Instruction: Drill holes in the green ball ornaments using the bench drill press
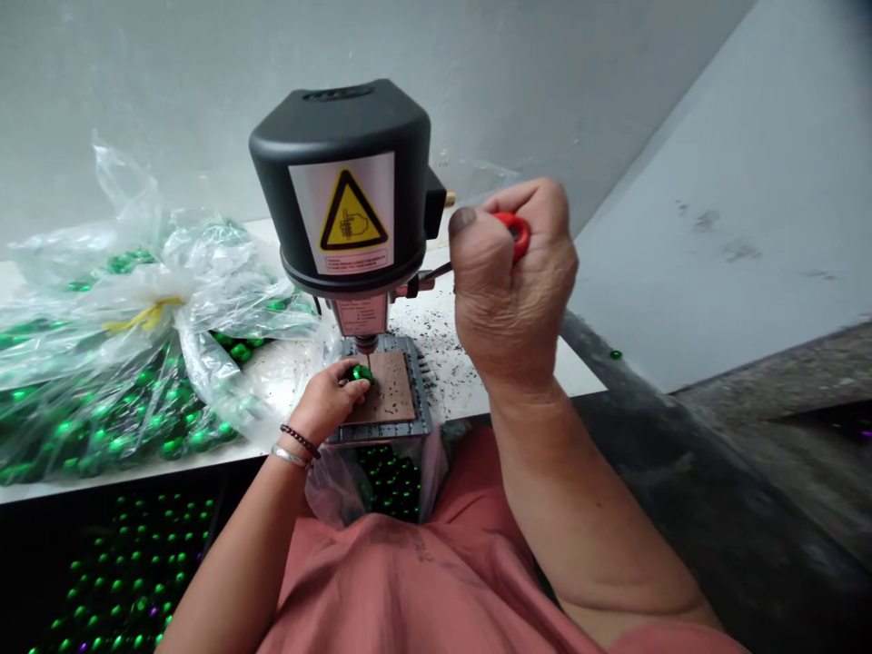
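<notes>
A black bench drill press [341, 173] with a yellow warning label stands on the white table. My left hand [333, 395] pinches a shiny green ball [361, 372] on the brown board [391, 391], directly under the thin drill bit [369, 360]. Whether the bit touches the ball I cannot tell. My right hand [514, 282] is a raised fist around the red knob [514, 234] of the drill's lever, to the right of the machine. Dark shavings lie on the board around the ball.
Clear plastic bags [136, 309] full of green balls, one tied with yellow string [146, 313], cover the left of the white table [579, 374]. More green balls [388, 477] lie in a bag below the drill base, others at lower left. Shavings litter the tabletop.
</notes>
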Motion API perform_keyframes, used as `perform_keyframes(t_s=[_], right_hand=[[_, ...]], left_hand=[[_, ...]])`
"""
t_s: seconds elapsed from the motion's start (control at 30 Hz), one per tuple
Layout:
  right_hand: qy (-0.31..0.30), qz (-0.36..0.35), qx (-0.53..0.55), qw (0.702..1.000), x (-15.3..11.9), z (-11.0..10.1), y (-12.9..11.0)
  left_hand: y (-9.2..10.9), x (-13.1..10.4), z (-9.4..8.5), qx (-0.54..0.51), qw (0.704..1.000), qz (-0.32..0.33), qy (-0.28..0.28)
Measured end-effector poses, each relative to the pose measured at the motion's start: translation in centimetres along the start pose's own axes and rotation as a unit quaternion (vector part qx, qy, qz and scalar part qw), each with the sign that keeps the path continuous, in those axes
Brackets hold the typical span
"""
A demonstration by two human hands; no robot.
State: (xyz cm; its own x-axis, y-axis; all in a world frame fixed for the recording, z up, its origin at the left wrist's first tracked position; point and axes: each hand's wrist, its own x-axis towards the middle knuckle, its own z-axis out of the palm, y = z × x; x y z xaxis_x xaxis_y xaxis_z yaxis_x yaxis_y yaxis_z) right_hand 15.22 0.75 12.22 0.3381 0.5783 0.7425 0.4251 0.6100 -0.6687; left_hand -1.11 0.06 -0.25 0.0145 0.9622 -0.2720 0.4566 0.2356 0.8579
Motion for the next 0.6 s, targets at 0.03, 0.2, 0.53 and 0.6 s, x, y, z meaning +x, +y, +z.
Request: perform_keyframes(t_s=[0.03,0.2,0.53,0.6], right_hand=[[0.001,-0.002,-0.003,1.0,0.0,-0.01,0.0],[-0.001,-0.009,-0.024,1.0,-0.03,-0.08,0.11],[0.002,-0.015,-0.033,0.999,-0.33,-0.22,0.16],[0.006,-0.022,-0.047,0.999,-0.81,-0.48,0.22]], left_hand=[[0.08,0.06,0.03,0.016,1.0,0.006,-0.001],[0.19,0.3,-0.06,0.091,0.995,0.044,-0.006],[-0.01,0.97,0.48,0.224,0.964,0.142,0.013],[-0.18,0.98,0.53,0.23,0.961,0.149,0.018]])
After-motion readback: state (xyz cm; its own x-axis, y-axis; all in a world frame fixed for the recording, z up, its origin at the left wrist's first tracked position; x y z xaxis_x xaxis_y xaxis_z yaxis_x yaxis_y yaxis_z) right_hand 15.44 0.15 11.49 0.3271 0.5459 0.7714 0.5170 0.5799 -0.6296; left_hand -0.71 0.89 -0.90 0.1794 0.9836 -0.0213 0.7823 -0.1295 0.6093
